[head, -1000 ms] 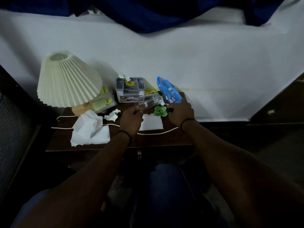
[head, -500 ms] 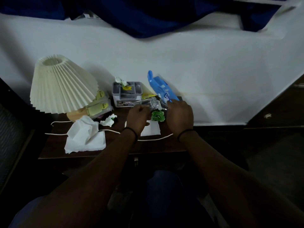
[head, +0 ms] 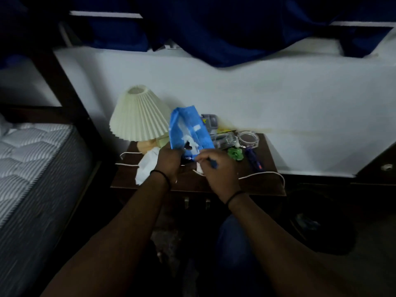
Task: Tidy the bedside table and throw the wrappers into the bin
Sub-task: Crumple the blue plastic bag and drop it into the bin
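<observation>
Wrappers clutter the dark wooden bedside table (head: pixel 267 185): a blue plastic wrapper (head: pixel 188 131) is lifted upright above the tabletop, and a crumpled green wrapper (head: pixel 235 153) lies on the wood just right of the hands. A crumpled white tissue (head: pixel 147 166) sits on the left part of the table, below a lamp with a pleated cream shade (head: pixel 139 116). Behind the blue wrapper stands a grey organiser box (head: pixel 210 122), partly hidden, with a clear plastic packet (head: pixel 222 140) in front of it. A round glass ashtray (head: pixel 248 139) rests near the back right corner, and a dark blue pen-like item (head: pixel 254 157) lies just below it. A white cord (head: pixel 263 174) trails across the front of the table. The table stands against a white wall (head: pixel 278 99), with dark blue fabric (head: pixel 214 28) hanging above, a mattress (head: pixel 32 157) at the left and a dark round bin (head: pixel 321 221) on the floor at the right.

Both arms reach forward from the bottom of the view. The left hand (head: pixel 171 161) grips the lower edge of the blue wrapper, fingers curled round it. The right hand (head: pixel 220 170) pinches the wrapper's lower right corner, and a small blue piece shows between its fingers. Each wrist wears a thin black band.
</observation>
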The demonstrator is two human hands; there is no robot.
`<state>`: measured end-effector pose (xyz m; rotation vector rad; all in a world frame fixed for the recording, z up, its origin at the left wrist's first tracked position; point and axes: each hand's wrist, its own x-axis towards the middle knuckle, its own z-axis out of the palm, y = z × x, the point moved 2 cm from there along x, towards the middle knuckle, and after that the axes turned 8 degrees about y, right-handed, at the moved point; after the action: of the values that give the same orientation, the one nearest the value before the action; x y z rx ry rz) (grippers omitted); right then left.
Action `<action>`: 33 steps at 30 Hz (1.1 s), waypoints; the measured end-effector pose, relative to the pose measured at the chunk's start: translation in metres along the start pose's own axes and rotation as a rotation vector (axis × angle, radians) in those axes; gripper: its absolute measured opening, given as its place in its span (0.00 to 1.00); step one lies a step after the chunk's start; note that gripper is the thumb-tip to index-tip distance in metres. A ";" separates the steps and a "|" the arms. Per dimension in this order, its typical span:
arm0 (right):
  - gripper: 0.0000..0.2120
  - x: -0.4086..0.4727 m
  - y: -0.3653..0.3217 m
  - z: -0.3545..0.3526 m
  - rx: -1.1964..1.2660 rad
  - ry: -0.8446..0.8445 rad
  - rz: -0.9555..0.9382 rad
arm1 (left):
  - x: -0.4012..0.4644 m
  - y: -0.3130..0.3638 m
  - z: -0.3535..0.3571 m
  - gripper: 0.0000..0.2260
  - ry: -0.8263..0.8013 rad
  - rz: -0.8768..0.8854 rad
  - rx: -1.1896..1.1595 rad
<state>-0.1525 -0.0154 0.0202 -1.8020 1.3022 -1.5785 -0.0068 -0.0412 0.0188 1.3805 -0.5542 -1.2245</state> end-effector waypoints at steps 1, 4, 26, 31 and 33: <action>0.08 0.000 -0.002 0.003 0.014 0.059 0.040 | -0.002 -0.004 -0.009 0.08 -0.015 -0.005 0.022; 0.14 -0.003 -0.001 0.018 -0.023 0.154 0.208 | -0.007 -0.018 -0.039 0.08 -0.028 0.012 0.029; 0.14 -0.012 0.049 0.054 0.562 -0.017 0.972 | 0.018 -0.039 -0.058 0.18 -0.130 -0.046 0.035; 0.19 -0.017 0.048 0.053 0.180 -0.017 0.720 | 0.016 -0.036 -0.056 0.19 -0.128 0.015 0.069; 0.17 -0.016 0.048 0.050 0.048 -0.001 0.645 | 0.015 -0.036 -0.057 0.18 -0.104 0.034 0.079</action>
<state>-0.1227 -0.0383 -0.0399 -1.1698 1.6125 -1.2267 0.0373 -0.0214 -0.0303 1.3738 -0.7022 -1.2636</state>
